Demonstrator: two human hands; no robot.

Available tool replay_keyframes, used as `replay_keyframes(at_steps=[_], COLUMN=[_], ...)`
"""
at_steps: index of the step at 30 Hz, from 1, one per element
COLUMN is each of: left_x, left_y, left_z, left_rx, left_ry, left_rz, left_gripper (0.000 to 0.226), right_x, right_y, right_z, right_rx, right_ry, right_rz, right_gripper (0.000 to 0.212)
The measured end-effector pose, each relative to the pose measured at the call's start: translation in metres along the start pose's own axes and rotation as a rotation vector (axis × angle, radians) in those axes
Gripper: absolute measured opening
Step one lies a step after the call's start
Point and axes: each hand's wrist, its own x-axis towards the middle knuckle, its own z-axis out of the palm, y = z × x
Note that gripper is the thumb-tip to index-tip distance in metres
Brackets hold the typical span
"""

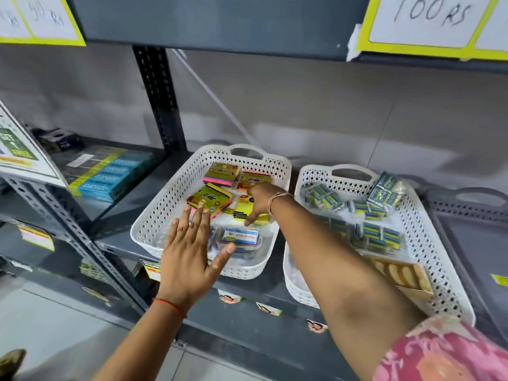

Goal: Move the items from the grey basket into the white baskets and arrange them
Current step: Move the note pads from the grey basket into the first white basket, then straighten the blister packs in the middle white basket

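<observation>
Two white perforated baskets stand side by side on the grey shelf. The left white basket (154,215) holds several yellow and pink sticky-note packs (210,198) and clear plastic boxes (242,237) near its front. My left hand (189,254) hovers flat over its front edge, fingers spread, holding nothing. My right hand (258,202) reaches across into the same basket and rests fingers-down on a yellow pack (243,209). The right white basket (437,243) contains several blue and yellow packets (371,232) and a tan box (398,273). The grey basket (472,210) sits at the far right, partly cut off.
A dark upright post (159,100) splits the shelving. Blue and yellow boxes (110,174) lie on the left shelf. Price signs (423,23) hang from the shelf above. Small labels line the shelf's front edge (247,301). Floor shows at the lower left.
</observation>
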Motion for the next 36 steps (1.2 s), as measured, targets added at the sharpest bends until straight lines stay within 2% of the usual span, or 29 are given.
replay_keyframes(at_steps=[5, 8, 12, 15, 21, 26, 30, 36], left_x=[0.0, 0.003, -0.001, -0.007, -0.01, -0.01, -0.009, -0.008], left_y=[0.001, 0.013, 0.048, 0.074, 0.082, 0.084, 0.083, 0.083], left_z=[-0.006, -0.008, 0.002, 0.013, 0.019, 0.019, 0.022, 0.023], left_rx=[-0.011, -0.027, -0.036, -0.07, -0.046, -0.032, -0.034, -0.032], left_ry=[-0.075, -0.098, -0.089, -0.106, -0.097, -0.096, -0.088, -0.094], left_rz=[0.01, 0.016, 0.09, 0.17, 0.193, 0.189, 0.176, 0.168], left_gripper=[0.112, 0.116, 0.111, 0.104, 0.092, 0.089, 0.091, 0.094], right_x=[-0.037, -0.06, -0.071, -0.072, -0.062, -0.062, -0.064, -0.06], right_y=[0.034, 0.085, 0.139, 0.148, 0.155, 0.168, 0.175, 0.179], right_z=[-0.026, -0.032, -0.013, 0.0, 0.012, -0.017, -0.018, -0.004], right_rx=[0.271, 0.288, 0.206, 0.184, 0.208, 0.334, 0.294, 0.352], right_ry=[0.374, 0.517, 0.33, 0.218, 0.263, 0.225, 0.095, 0.155], right_rz=[0.044, 0.185, 0.375, 0.364, 0.294, 0.241, 0.221, 0.185], right_gripper=[0.068, 0.048, 0.037, 0.052, 0.059, 0.028, 0.037, 0.038])
